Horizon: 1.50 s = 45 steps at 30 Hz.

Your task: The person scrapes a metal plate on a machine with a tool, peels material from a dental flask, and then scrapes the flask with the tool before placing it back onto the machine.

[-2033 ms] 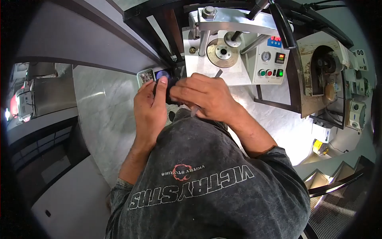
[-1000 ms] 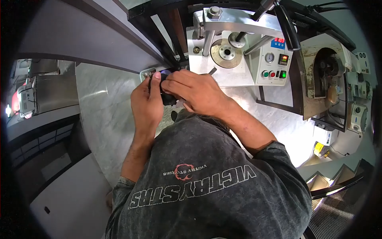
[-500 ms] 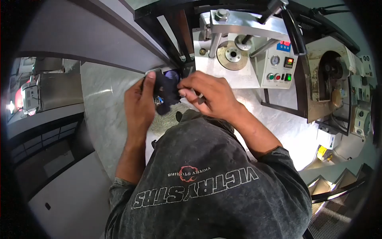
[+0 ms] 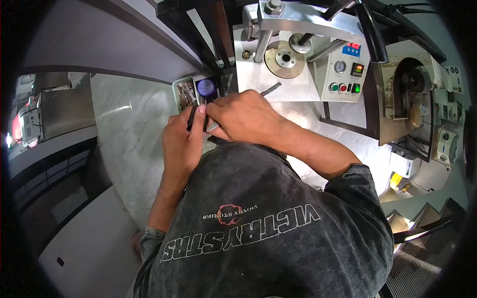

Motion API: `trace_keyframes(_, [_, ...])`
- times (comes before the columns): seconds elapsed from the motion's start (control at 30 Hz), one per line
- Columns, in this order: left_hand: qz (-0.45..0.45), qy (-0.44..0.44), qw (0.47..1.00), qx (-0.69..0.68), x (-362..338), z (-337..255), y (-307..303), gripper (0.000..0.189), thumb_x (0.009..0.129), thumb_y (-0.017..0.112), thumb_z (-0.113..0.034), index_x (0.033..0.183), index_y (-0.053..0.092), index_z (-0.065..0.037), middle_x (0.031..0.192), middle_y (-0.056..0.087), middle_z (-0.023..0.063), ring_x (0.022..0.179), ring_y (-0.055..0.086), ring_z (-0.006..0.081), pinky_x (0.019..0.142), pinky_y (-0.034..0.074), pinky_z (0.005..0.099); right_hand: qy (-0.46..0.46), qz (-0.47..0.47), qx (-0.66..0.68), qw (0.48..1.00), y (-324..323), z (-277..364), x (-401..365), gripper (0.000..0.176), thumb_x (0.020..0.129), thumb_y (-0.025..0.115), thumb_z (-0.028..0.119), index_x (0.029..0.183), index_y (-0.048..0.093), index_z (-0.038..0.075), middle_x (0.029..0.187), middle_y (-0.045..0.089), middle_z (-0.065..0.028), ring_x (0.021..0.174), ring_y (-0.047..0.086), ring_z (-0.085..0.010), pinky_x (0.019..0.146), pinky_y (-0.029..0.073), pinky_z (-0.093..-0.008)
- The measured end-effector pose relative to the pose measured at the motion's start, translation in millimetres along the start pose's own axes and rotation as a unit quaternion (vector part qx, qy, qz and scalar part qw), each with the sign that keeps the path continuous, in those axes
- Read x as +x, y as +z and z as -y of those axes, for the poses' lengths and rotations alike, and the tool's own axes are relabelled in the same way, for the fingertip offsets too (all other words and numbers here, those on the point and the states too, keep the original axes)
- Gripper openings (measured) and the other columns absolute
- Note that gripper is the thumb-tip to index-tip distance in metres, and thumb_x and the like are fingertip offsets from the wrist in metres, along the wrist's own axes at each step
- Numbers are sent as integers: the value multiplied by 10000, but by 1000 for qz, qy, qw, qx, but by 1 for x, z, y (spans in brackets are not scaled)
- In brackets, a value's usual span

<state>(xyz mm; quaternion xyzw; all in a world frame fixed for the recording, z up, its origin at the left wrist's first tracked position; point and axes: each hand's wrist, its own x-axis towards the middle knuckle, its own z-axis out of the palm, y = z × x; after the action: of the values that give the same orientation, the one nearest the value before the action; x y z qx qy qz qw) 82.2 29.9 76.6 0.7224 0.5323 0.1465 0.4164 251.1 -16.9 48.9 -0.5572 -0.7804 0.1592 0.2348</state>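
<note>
My left hand (image 4: 183, 139) is closed around a dark flat piece (image 4: 191, 120), most of which is hidden by the fingers. Close against it, my right hand (image 4: 243, 116) grips a slim grey metal tool (image 4: 272, 89). One end of this tool sticks out past the back of the hand, and its other end shows below the fingers near the dark piece. Both hands meet in front of my chest. Just beyond the fingers stand a jar with a purple lid (image 4: 205, 87) and a light tray (image 4: 176, 94) with small metal bits.
Ahead is a white press machine (image 4: 304, 89) with a round disc (image 4: 286, 59), a metal crossbar (image 4: 313, 25), a black lever (image 4: 372, 35) and a lit control panel (image 4: 348, 74). A stained box-like machine (image 4: 392, 94) stands to the right. A grey wall panel (image 4: 99, 39) rises at left.
The dark piece, held up and spread before, has come lower and is now mostly covered by my hands. The tray and purple-lidded jar show more fully. The view has shifted slightly.
</note>
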Motion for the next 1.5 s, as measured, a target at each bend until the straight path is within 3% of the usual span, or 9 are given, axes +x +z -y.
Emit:
trace_keyframes(0.17, [43, 62, 996, 43, -24, 57, 8, 238, 978, 567, -216, 861, 625, -16, 773, 645, 178, 753, 566, 350, 678, 445, 435, 41, 59, 146, 987, 50, 7, -21, 309, 838, 684, 346, 953, 677, 59, 824, 697, -121, 783, 686, -341, 691, 550, -440])
trace_keyframes(0.27, [110, -9, 993, 48, -39, 79, 7, 229, 967, 577, -210, 862, 614, -11, 781, 637, 190, 738, 558, 362, 657, 434, 427, 72, 12, 230, 970, 74, 9, -35, 337, 826, 682, 342, 992, 633, 53, 813, 686, -125, 792, 678, -347, 712, 542, -444])
trace_keyframes(0.4, [185, -138, 971, -64, -48, 107, 9, 195, 941, 580, -193, 928, 620, -3, 761, 615, 175, 759, 601, 299, 671, 446, 379, 226, 168, 314, 907, 88, 14, -41, 257, 929, 645, 310, 966, 593, 61, 848, 687, -139, 794, 675, -343, 674, 517, -420])
trace_keyframes(0.47, [188, -136, 968, -100, -54, 124, 11, 182, 915, 572, -165, 973, 621, -1, 781, 611, 169, 744, 590, 250, 673, 443, 356, 239, 204, 348, 883, 110, 19, -49, 275, 961, 620, 321, 978, 586, 50, 900, 696, -159, 832, 676, -359, 693, 516, -425])
trace_keyframes(0.53, [191, -103, 969, -122, -59, 139, 6, 197, 894, 569, -145, 1011, 624, 3, 814, 620, 172, 731, 584, 246, 676, 445, 352, 223, 125, 423, 869, 126, 28, -52, 271, 968, 590, 324, 991, 586, 54, 825, 664, -183, 817, 646, -409, 727, 492, -496])
trace_keyframes(0.67, [254, -142, 953, -87, -52, 153, -23, 238, 905, 581, -189, 1034, 636, 3, 831, 629, 184, 746, 611, 284, 693, 454, 367, 232, 128, 440, 858, 142, 47, -47, 252, 968, 582, 303, 1008, 594, 55, 845, 663, -196, 840, 644, -414, 739, 488, -506])
trace_keyframes(0.8, [276, -92, 956, -48, -43, 150, -36, 322, 989, 572, -324, 996, 654, -13, 815, 649, 180, 744, 605, 313, 682, 447, 378, 227, 103, 413, 876, 149, 66, -40, 245, 934, 601, 297, 1006, 606, 62, 861, 675, -179, 858, 648, -408, 747, 490, -508])
trace_keyframes(1.27, [368, 149, 917, -22, -25, 171, -33, 273, 971, 581, -252, 1030, 622, 12, 899, 656, 235, 868, 626, 423, 750, 478, 424, 295, 46, 293, 908, 141, 97, -53, 275, 855, 634, 295, 939, 642, 33, 829, 686, -195, 834, 660, -413, 743, 500, -503])
trace_keyframes(1.5, [402, 78, 912, -40, -17, 167, -6, 235, 944, 569, -211, 971, 600, 20, 832, 625, 245, 771, 616, 411, 693, 465, 436, 359, 31, 311, 880, 140, 89, -69, 315, 850, 623, 331, 929, 648, 26, 825, 680, -208, 829, 653, -430, 749, 500, -508])
